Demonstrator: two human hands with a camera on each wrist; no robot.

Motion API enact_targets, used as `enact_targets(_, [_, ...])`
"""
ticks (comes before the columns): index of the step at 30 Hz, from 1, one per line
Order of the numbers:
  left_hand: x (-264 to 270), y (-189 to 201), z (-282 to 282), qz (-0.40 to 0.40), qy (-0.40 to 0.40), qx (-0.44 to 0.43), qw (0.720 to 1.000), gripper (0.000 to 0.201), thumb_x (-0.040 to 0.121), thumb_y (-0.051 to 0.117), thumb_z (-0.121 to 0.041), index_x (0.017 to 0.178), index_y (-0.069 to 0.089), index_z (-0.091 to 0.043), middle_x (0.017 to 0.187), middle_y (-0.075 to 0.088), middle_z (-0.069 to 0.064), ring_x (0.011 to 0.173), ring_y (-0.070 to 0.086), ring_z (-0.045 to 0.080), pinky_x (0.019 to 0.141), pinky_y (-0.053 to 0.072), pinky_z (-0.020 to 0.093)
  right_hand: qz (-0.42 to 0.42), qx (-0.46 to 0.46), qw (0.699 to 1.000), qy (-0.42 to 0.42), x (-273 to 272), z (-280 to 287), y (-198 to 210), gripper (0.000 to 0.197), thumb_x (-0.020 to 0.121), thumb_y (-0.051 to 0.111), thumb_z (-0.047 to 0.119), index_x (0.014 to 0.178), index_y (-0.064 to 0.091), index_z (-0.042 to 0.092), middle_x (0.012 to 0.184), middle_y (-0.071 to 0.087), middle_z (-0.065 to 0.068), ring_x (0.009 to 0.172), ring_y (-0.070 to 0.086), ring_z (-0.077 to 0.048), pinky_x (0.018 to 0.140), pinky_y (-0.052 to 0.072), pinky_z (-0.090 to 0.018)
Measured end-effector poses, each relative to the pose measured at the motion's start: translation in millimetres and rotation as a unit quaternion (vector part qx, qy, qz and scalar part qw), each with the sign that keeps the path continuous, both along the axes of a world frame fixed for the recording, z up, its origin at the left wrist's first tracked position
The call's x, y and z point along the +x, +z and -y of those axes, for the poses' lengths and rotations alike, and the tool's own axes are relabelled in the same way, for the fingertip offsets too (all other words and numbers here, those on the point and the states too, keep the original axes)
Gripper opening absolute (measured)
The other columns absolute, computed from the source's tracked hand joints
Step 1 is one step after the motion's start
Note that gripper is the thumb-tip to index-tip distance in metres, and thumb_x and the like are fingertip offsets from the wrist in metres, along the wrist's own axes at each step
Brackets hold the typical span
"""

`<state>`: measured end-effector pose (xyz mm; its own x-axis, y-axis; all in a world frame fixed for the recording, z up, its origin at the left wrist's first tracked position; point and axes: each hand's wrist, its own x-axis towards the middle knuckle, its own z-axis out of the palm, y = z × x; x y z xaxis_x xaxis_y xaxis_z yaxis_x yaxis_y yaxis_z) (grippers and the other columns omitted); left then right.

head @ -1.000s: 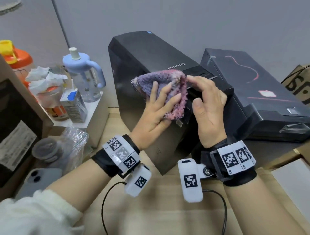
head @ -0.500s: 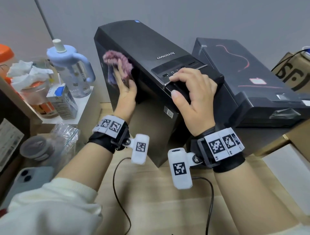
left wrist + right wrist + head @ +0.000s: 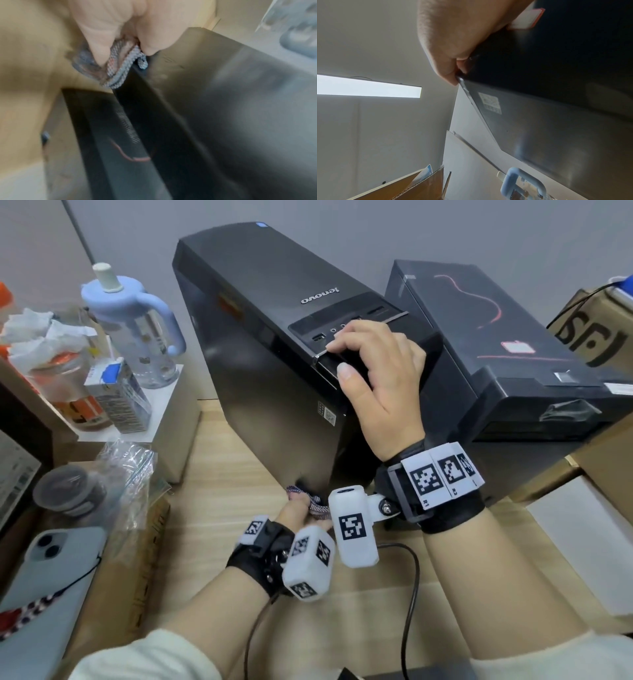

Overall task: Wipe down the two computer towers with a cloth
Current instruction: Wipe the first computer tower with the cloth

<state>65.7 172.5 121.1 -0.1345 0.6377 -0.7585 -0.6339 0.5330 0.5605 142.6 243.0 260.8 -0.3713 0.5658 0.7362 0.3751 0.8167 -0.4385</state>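
Note:
A black Lenovo tower (image 3: 274, 344) stands upright on the wooden floor. A second black tower (image 3: 496, 337) with red markings sits just to its right. My right hand (image 3: 376, 378) grips the top front edge of the Lenovo tower (image 3: 539, 121), fingers curled over it. My left hand (image 3: 298, 513) is low at that tower's bottom front corner, partly hidden behind the wrist cameras. It holds the purple cloth (image 3: 313, 505) pressed to the corner. In the left wrist view the fingers (image 3: 102, 40) pinch the cloth (image 3: 118, 70) against the tower's lower edge (image 3: 205, 108).
A low white stand (image 3: 164, 419) at the left carries a blue handled bottle (image 3: 133, 320), a small carton (image 3: 118, 395) and crumpled tissue. A phone (image 3: 48, 570) and plastic bag (image 3: 126, 467) lie near left. Cardboard boxes (image 3: 596, 337) are at the right. A black cable (image 3: 411, 594) crosses the floor.
My left hand has carried the cloth from the upper left side of the Lenovo tower down to its bottom front corner. The right hand keeps its hold on the top front edge.

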Motion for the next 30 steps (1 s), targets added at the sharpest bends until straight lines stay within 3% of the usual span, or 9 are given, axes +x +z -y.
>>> enact_targets(3, [-9.0, 32.5, 2.3, 0.071, 0.082, -0.017, 0.994, 0.028, 0.105, 0.03, -0.011, 0.115, 0.052, 0.004, 0.146, 0.043, 0.019, 0.135, 0.043, 0.035, 0.104, 0.034, 0.05, 0.0, -0.002, 1.0, 0.001, 3.6, -1.9, -0.1, 0.036, 0.085, 0.033, 0.036, 0.102, 0.062, 0.022, 0.113, 0.059, 0.009, 0.101, 0.048, -0.006, 0.093, 0.023, -0.029])
enact_targets(6, [-14.6, 47.9, -1.8, 0.216, 0.12, -0.009, 0.969, 0.036, 0.106, 0.03, -0.013, 0.08, 0.045, 0.006, 0.146, 0.043, 0.02, 0.136, 0.041, 0.036, 0.11, 0.016, 0.054, -0.001, -0.007, 1.0, 0.001, 2.3, -0.3, 0.5, 0.036, 0.085, 0.034, 0.036, 0.102, 0.062, 0.022, 0.113, 0.059, 0.009, 0.102, 0.048, -0.007, 0.093, 0.023, -0.029])
enact_targets(9, [-23.2, 63.5, 2.1, 0.248, 0.111, 0.005, 0.962, 0.039, 0.106, 0.028, -0.013, 0.08, 0.048, 0.009, 0.142, 0.047, 0.021, 0.135, 0.04, 0.037, 0.108, 0.013, 0.057, -0.001, -0.004, 1.0, 0.004, -0.3, 2.3, 0.7, 0.036, 0.085, 0.034, 0.036, 0.101, 0.063, 0.022, 0.112, 0.059, 0.009, 0.101, 0.048, -0.007, 0.092, 0.023, -0.028])
enact_targets(13, [-28.7, 85.5, 5.5, 0.292, 0.091, 0.03, 0.952, 0.043, 0.105, 0.028, -0.012, 0.086, 0.053, 0.016, 0.112, 0.059, 0.032, 0.131, 0.045, 0.037, 0.098, 0.02, 0.062, -0.009, -0.014, 1.0, 0.013, 0.5, 2.6, 1.6, 0.039, 0.088, 0.03, 0.036, 0.101, 0.063, 0.021, 0.113, 0.059, 0.009, 0.102, 0.049, -0.007, 0.093, 0.023, -0.03])
enact_targets(16, [-29.9, 95.3, 5.9, 0.305, 0.076, 0.048, 0.948, 0.037, 0.105, 0.029, -0.012, 0.096, 0.052, 0.016, 0.104, 0.061, 0.033, 0.124, 0.05, 0.038, 0.1, 0.027, 0.058, -0.033, -0.023, 0.999, 0.033, 4.0, 1.9, 2.5, 0.054, 0.095, 0.017, 0.052, 0.104, 0.061, 0.022, 0.114, 0.059, 0.011, 0.104, 0.05, -0.006, 0.094, 0.024, -0.029])
enact_targets(19, [-31.1, 110.3, 8.2, 0.285, 0.042, 0.059, 0.956, 0.038, 0.103, 0.033, -0.009, 0.085, 0.055, 0.015, 0.079, 0.061, 0.035, 0.091, 0.053, 0.045, 0.09, 0.038, 0.054, -0.053, -0.031, 0.997, 0.056, 6.7, 1.9, 3.7, 0.071, 0.09, 0.003, 0.06, 0.107, 0.06, 0.022, 0.113, 0.056, 0.016, 0.107, 0.051, -0.004, 0.096, 0.024, -0.028])
enact_targets(22, [-34.5, 124.9, 7.5, 0.313, 0.02, 0.076, 0.946, 0.019, 0.093, 0.04, 0.002, 0.096, 0.059, 0.004, 0.117, 0.061, 0.012, 0.097, 0.049, 0.032, 0.064, 0.06, 0.04, -0.051, -0.025, 0.996, 0.064, 7.8, 1.4, 4.0, 0.076, 0.088, 0.0, 0.062, 0.105, 0.061, 0.021, 0.114, 0.06, 0.012, 0.109, 0.052, -0.006, 0.098, 0.027, -0.032])
enact_targets(24, [-37.9, 130.3, 7.1, 0.321, 0.017, 0.093, 0.942, 0.033, 0.079, 0.043, 0.01, 0.105, 0.054, -0.008, 0.123, 0.055, 0.005, 0.096, 0.047, 0.024, 0.052, 0.059, 0.031, -0.051, -0.024, 0.996, 0.066, 7.0, 2.6, 3.8, 0.077, 0.088, 0.0, 0.063, 0.104, 0.062, 0.02, 0.115, 0.061, 0.009, 0.11, 0.053, -0.006, 0.098, 0.027, -0.032])
enact_targets(30, [-38.8, 132.2, 23.4, 0.256, -0.04, 0.161, 0.952, 0.028, 0.073, 0.036, 0.002, 0.056, 0.058, -0.001, 0.056, 0.054, 0.008, 0.044, 0.048, 0.014, 0.04, 0.025, 0.015, -0.06, -0.021, 0.996, 0.066, 6.0, 1.3, 1.3, 0.076, 0.089, 0.001, 0.062, 0.102, 0.064, 0.02, 0.114, 0.06, 0.012, 0.108, 0.053, -0.005, 0.096, 0.027, -0.029])
